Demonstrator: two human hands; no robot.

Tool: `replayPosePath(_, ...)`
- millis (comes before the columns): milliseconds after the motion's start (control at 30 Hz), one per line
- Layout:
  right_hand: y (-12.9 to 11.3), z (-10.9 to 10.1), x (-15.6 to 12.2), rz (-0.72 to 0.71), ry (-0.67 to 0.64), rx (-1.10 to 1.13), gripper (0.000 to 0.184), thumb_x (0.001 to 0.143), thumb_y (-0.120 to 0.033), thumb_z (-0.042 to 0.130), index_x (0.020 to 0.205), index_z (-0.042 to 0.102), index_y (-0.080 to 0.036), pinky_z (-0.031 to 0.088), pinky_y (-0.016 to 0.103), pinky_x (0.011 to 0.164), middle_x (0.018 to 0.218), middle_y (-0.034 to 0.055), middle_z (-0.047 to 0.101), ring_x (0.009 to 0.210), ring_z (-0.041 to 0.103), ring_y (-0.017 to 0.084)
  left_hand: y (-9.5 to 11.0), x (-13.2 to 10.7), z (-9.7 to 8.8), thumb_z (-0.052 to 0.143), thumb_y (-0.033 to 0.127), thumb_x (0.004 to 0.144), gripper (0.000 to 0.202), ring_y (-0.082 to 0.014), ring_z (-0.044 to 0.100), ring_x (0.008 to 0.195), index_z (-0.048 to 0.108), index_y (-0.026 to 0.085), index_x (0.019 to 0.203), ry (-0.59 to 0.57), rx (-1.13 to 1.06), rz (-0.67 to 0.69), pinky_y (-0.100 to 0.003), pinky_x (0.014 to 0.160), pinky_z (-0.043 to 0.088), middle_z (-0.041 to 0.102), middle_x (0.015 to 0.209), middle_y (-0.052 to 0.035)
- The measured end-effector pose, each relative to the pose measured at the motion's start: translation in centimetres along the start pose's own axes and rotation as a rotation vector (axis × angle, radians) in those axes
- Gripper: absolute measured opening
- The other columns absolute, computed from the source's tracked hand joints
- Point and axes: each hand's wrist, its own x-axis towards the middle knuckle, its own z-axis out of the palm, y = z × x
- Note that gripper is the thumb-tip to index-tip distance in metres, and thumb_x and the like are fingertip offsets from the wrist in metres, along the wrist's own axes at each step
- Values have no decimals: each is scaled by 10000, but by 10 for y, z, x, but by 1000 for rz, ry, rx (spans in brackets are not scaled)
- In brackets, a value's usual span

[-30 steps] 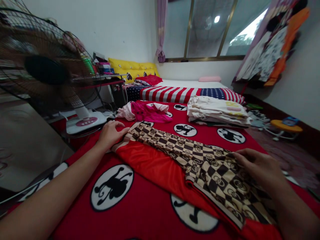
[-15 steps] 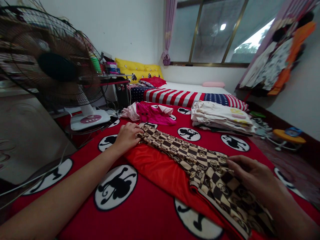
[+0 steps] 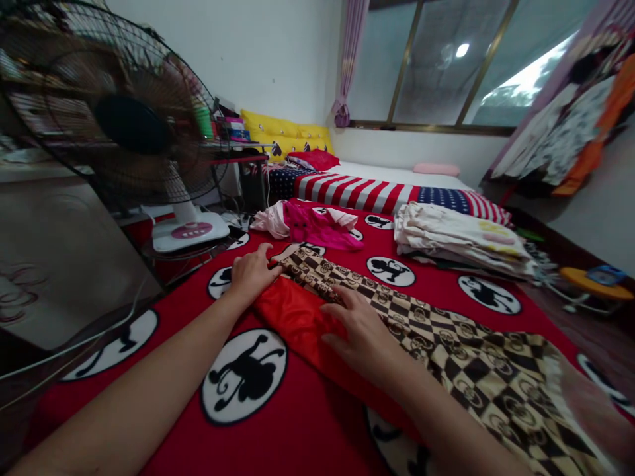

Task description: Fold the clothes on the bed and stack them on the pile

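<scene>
ROOM: white-walled bedroom; window (image 3: pixel 441 66) ahead; hanging clothes (image 3: pixel 560 125) on right wall; pedestal fan (image 3: pixel 131 125) at left; orange stool (image 3: pixel 590 281) on floor at right
BED: red monkey-print blanket (image 3: pixel 421 297) under everything; stars-and-stripes bedding (image 3: pixel 367 193) beyond it; yellow pillow (image 3: pixel 282 129) far end
FOLDED: folded clothes stack (image 3: pixel 459 238) far right of blanket
UNFOLDED: pink garment (image 3: pixel 315 225) heaped far left; checked garment (image 3: pixel 461 357), brown and cream, spread across blanket's near half, running off lower right, red lining (image 3: pixel 292 317) showing along its near side
LEFT HAND (image 3: pixel 253 274): open, palm down, arm reaching forward, fingertips on garment's far end; no pinch
RIGHT HAND (image 3: pixel 364 337): open, fingers spread, pressing flat where checks meet lining; not gripping
</scene>
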Motion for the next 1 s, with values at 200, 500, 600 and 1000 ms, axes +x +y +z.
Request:
replayPosePath(200, 5, 33, 19, 54, 62, 17, 531, 833, -295, 621, 1323, 516, -122, 365, 473, 1065, 1407, 160, 480, 1267, 459, 304, -25, 12, 9, 621, 392, 765, 360, -231, 648, 851, 608, 228, 1085, 16, -177, -83, -296, 700, 459, 694, 896, -45)
replayPosePath(500, 13, 39, 11, 25, 146, 63, 427, 858, -332, 601, 1246, 583, -154, 381, 472, 1051, 1383, 155, 496, 1256, 467, 293, -13, 7, 3, 571, 200, 792, 400, -243, 547, 1047, 628, 264, 1183, 179, -6, 290, -346, 885, 432, 585, 1115, -72)
replayPosePath(600, 12, 38, 10, 30, 174, 23, 387, 852, -325, 612, 1199, 610, -154, 384, 486, 1034, 1336, 156, 534, 1218, 490, 307, -7, 6, 0, 526, 168, 815, 318, -249, 545, 994, 709, 272, 1053, 130, -8, 365, -380, 867, 420, 624, 1026, -63)
replayPosePath(1000, 0, 23, 5, -60, 133, 23, 169, 882, -326, 592, 961, 698, -220, 407, 409, 937, 1118, 64, 665, 1037, 557, 241, -22, 1, -5, 498, 274, 780, 270, -204, 633, 863, 764, 229, 783, -3, -161, 123, -290, 798, 483, 711, 932, -30)
